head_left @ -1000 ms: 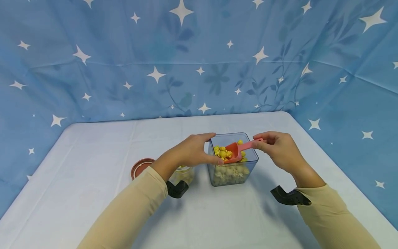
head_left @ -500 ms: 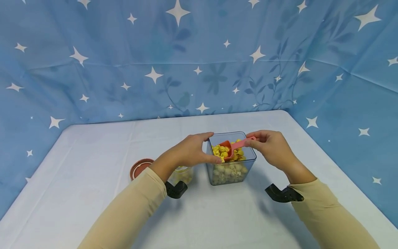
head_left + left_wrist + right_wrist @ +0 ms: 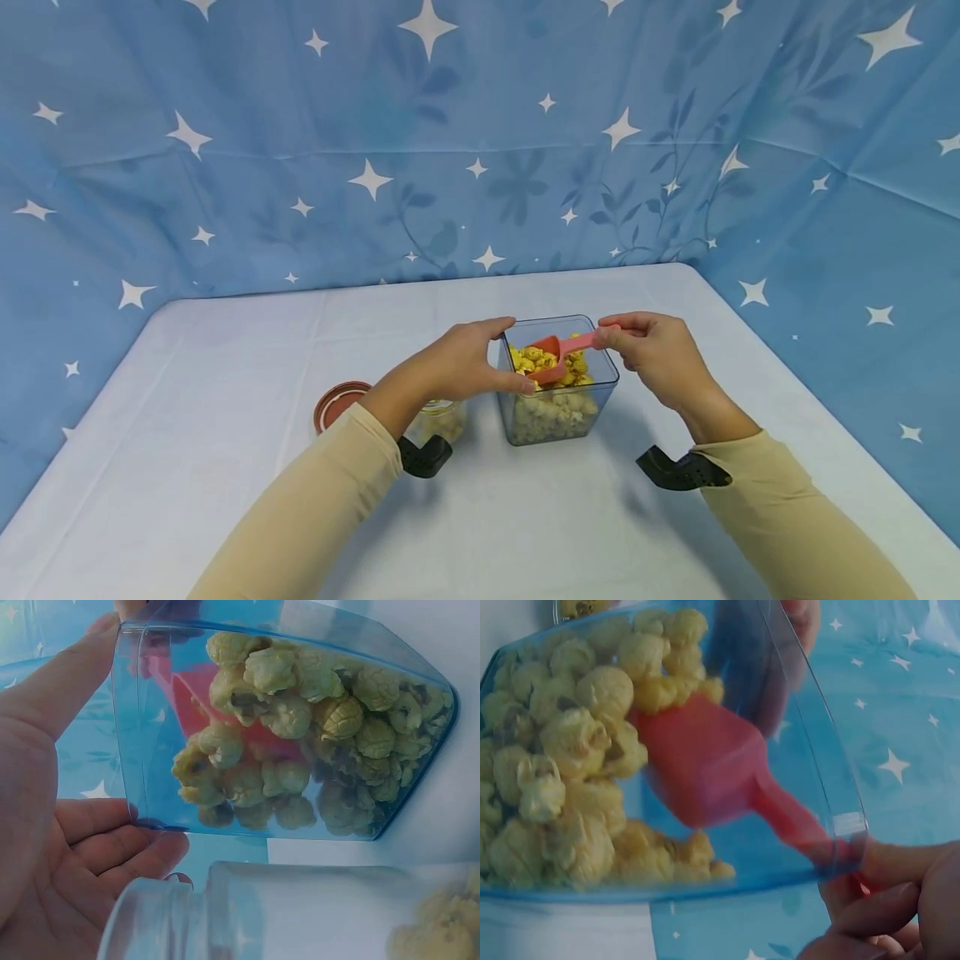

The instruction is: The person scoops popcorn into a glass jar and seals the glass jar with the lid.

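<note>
A clear square container (image 3: 558, 412) of popcorn (image 3: 345, 720) stands on the table. My left hand (image 3: 468, 360) holds it across its left side, thumb at the near rim and a finger at the far corner. My right hand (image 3: 667, 354) pinches the handle of a pink scoop (image 3: 566, 354) over the right rim. The scoop's bowl (image 3: 705, 761) lies inside the container among the popcorn. A glass jar (image 3: 447, 421) with some popcorn in it is partly hidden behind my left wrist; it shows close below the container in the left wrist view.
A reddish-brown round lid (image 3: 337, 404) lies left of the jar, partly covered by my left forearm. The white-covered table (image 3: 225, 400) extends to the left and in front. A blue star-patterned curtain (image 3: 300, 167) hangs behind and at the sides.
My right hand has moved left with the scoop, pushing its bowl into the popcorn, then drawn back slightly right. My left hand stays on the container.
</note>
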The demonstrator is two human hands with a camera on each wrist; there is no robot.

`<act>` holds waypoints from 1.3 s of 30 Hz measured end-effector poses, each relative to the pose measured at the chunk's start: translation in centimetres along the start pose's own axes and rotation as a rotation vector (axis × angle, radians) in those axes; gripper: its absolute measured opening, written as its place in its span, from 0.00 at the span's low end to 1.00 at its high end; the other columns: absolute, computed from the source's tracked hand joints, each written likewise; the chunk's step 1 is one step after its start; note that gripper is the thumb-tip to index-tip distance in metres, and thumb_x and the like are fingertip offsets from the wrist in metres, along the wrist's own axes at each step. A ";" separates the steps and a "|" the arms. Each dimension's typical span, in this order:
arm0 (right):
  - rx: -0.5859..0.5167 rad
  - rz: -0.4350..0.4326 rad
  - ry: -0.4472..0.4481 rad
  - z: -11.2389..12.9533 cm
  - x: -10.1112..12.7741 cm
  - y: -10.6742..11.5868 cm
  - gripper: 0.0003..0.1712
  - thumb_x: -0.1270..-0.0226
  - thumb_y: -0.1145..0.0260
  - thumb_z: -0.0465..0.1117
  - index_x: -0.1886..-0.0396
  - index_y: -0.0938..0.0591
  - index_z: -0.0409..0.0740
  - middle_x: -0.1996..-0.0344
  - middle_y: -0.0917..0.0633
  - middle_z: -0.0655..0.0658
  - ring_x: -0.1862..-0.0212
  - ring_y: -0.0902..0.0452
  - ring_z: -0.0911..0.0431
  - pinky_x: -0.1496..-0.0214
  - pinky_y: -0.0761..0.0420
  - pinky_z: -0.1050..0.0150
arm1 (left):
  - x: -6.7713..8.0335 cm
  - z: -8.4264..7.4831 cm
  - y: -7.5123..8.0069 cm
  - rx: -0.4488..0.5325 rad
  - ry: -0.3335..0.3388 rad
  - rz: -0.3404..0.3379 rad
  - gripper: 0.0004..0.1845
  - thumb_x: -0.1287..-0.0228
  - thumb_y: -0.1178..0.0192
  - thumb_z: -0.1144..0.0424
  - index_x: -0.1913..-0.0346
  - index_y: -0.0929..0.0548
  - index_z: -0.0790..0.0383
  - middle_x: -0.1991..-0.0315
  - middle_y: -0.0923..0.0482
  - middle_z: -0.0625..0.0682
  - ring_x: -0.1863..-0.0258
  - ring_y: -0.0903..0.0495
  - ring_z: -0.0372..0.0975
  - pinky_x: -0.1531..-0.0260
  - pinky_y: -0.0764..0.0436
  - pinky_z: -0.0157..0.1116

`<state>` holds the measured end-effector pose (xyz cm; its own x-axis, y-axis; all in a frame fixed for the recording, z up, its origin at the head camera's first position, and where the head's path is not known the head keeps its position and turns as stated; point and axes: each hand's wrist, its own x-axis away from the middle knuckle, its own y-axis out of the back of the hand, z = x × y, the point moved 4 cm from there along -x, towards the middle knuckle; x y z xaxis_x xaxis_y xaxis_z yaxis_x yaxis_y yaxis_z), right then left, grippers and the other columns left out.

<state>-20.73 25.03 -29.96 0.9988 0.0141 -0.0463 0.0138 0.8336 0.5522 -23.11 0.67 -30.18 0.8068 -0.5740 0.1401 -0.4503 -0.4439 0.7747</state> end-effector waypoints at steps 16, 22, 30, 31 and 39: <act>-0.042 -0.044 -0.024 -0.4 -0.2 0.4 0.30 0.26 0.38 0.53 0.38 0.22 0.33 0.61 0.14 0.44 0.65 0.29 0.53 0.65 0.28 0.63 | 0.0 -0.1 -0.1 0.016 0.015 0.008 0.53 0.43 0.29 0.38 0.20 0.44 0.50 0.25 0.39 0.51 0.26 0.40 0.45 0.32 0.34 0.51; -0.094 -0.048 0.001 -0.4 -0.3 0.3 0.28 0.24 0.38 0.49 0.38 0.23 0.29 0.62 0.13 0.44 0.66 0.28 0.53 0.65 0.27 0.66 | 0.0 0.0 0.0 0.003 0.021 0.000 0.53 0.43 0.29 0.38 0.20 0.44 0.49 0.25 0.39 0.51 0.26 0.41 0.45 0.33 0.34 0.51; 0.027 -0.015 0.046 -0.5 -0.4 0.9 0.28 0.25 0.38 0.52 0.40 0.20 0.33 0.56 0.16 0.39 0.60 0.30 0.51 0.62 0.27 0.62 | 0.1 -0.1 0.0 -0.004 0.012 0.005 0.54 0.44 0.29 0.38 0.20 0.44 0.51 0.27 0.36 0.53 0.28 0.37 0.46 0.34 0.32 0.50; 0.031 -0.019 0.044 -0.6 -0.4 1.1 0.28 0.24 0.38 0.52 0.39 0.20 0.33 0.56 0.15 0.39 0.59 0.29 0.50 0.61 0.27 0.62 | 0.1 -0.1 0.0 -0.002 0.011 0.005 0.54 0.44 0.29 0.38 0.20 0.44 0.51 0.26 0.36 0.53 0.28 0.37 0.46 0.34 0.32 0.50; -0.101 -0.036 0.003 -1.2 -0.8 1.0 0.29 0.24 0.39 0.49 0.37 0.24 0.29 0.62 0.13 0.50 0.60 0.27 0.55 0.58 0.21 0.68 | 0.0 0.0 -0.1 0.009 0.016 0.003 0.54 0.44 0.29 0.38 0.20 0.44 0.52 0.26 0.38 0.52 0.28 0.38 0.45 0.33 0.33 0.50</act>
<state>-21.60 26.54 -30.35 0.9976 -0.0150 -0.0669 0.0444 0.8852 0.4630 -23.08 0.68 -30.23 0.8117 -0.5638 0.1523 -0.4558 -0.4484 0.7689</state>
